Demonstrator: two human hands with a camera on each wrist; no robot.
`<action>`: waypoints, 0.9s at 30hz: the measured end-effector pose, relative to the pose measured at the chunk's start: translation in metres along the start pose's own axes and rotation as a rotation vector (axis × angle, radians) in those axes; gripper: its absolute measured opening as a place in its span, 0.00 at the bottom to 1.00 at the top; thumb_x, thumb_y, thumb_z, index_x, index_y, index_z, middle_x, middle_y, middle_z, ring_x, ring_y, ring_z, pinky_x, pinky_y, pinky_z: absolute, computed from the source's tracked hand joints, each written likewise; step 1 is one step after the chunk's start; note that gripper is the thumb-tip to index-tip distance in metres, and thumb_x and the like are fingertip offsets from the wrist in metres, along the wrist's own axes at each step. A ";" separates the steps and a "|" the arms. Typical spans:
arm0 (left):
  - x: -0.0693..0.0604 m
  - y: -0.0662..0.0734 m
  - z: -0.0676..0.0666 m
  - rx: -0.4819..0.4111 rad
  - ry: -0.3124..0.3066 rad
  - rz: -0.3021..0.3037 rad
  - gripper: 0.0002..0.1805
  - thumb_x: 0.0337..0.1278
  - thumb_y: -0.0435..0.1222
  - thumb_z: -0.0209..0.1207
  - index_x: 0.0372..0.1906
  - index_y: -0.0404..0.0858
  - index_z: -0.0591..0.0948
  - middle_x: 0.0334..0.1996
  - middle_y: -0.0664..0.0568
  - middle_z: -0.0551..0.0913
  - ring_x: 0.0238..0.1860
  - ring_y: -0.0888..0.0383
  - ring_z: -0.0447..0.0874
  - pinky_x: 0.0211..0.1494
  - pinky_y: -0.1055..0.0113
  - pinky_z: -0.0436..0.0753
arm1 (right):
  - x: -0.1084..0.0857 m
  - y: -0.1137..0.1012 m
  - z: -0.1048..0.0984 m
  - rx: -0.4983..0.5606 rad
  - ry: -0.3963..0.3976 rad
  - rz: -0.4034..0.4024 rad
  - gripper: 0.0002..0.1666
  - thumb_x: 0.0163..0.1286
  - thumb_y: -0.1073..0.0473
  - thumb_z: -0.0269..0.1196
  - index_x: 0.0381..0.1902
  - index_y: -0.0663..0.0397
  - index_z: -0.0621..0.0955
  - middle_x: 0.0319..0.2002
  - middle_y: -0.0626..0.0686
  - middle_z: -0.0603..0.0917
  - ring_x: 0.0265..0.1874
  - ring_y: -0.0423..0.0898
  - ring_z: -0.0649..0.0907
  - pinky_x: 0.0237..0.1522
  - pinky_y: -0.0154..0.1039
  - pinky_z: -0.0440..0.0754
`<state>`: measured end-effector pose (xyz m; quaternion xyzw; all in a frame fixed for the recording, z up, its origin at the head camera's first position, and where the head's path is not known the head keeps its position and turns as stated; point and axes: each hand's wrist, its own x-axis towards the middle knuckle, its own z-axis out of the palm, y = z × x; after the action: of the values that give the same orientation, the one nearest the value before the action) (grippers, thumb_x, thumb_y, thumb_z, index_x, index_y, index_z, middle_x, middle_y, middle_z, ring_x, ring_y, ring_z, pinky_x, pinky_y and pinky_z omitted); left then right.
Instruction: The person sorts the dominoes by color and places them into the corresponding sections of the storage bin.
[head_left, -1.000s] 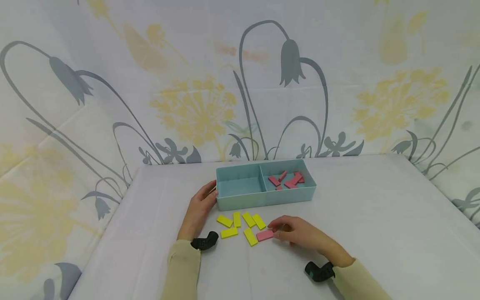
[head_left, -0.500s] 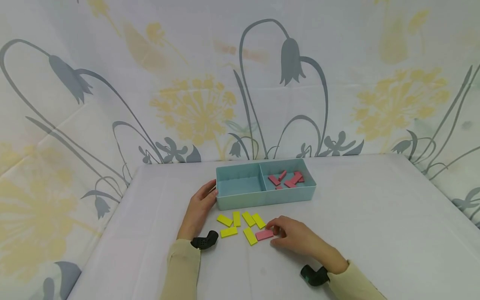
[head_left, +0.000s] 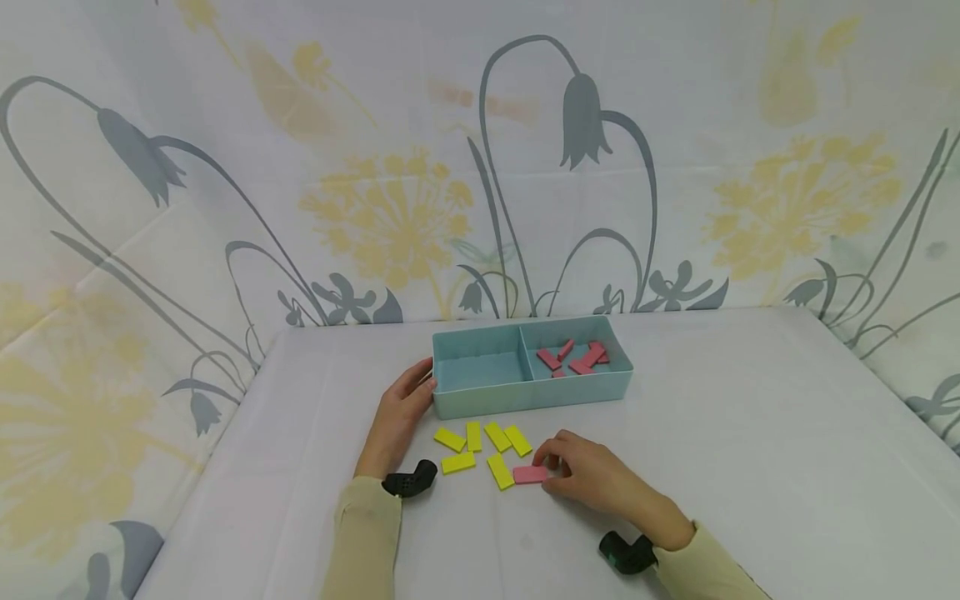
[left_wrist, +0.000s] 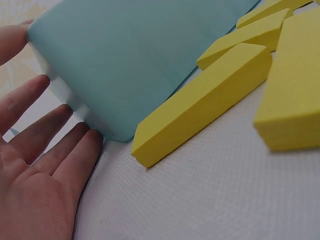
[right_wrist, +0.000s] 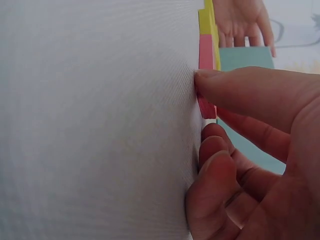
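Observation:
My left hand (head_left: 397, 419) rests against the left end of a light-blue two-part box (head_left: 487, 402). In the left wrist view, its fairly straight fingers (left_wrist: 42, 122) touch the box's end wall. A pink block (head_left: 529, 474) lies on the table, and my right hand (head_left: 600, 475) pinches its right end between thumb and index finger. The right wrist view shows the thumb on the near side of that block; the other fingers are curled beside it. Yellow blocks (head_left: 500, 472), several of them, lie flat between the hands, one close to the pink block's left end.
Several pink blocks (head_left: 549, 359) lie in the box's right compartment. A divider (head_left: 525, 354) separates it from the left compartment, where the bare floor shows. White cloth (head_left: 750, 417) covers the table, and a flower-patterned curtain (head_left: 690, 208) hangs behind.
My right hand has shifted slightly left, its thumb and index finger closing around the pink block's end. The block has turned a little. The left hand and box stay put.

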<state>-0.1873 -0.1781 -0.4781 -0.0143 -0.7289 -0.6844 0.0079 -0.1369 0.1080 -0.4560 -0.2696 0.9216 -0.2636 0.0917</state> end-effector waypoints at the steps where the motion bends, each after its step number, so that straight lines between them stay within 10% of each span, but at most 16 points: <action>1: 0.000 0.000 0.000 -0.001 0.002 0.000 0.25 0.59 0.47 0.52 0.62 0.53 0.66 0.60 0.63 0.65 0.60 0.63 0.62 0.61 0.63 0.66 | 0.000 0.000 0.000 -0.004 0.004 -0.008 0.10 0.53 0.58 0.66 0.35 0.44 0.78 0.28 0.40 0.70 0.26 0.37 0.71 0.26 0.31 0.71; 27: 0.002 0.001 0.000 -0.022 0.009 -0.019 0.24 0.57 0.49 0.53 0.59 0.56 0.68 0.59 0.64 0.66 0.59 0.64 0.63 0.61 0.64 0.66 | 0.001 0.008 -0.003 0.275 -0.090 0.001 0.06 0.63 0.55 0.57 0.36 0.45 0.71 0.26 0.45 0.73 0.26 0.42 0.73 0.24 0.34 0.74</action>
<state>-0.1890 -0.1783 -0.4774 -0.0044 -0.7213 -0.6926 0.0044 -0.1424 0.1145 -0.4578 -0.2655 0.8719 -0.3750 0.1690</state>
